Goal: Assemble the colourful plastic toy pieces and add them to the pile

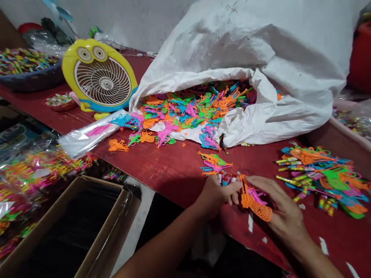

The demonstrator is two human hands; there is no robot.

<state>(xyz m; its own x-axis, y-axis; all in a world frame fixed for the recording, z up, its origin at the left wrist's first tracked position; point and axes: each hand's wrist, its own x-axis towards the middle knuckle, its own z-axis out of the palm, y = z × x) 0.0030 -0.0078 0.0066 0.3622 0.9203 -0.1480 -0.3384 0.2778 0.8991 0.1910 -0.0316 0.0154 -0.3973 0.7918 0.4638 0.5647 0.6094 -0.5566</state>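
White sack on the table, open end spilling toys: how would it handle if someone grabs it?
The white sack is probably floppy: its woven skin creases and slumps. Likely bulky yet light for its size, since it holds thin plastic toys. Lifted or dragged by the closed end, it would probably spill more pieces from its open mouth onto the red table.

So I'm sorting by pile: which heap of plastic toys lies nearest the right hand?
The loose heap on the red table beside the right hand; the others spill from the white sack.
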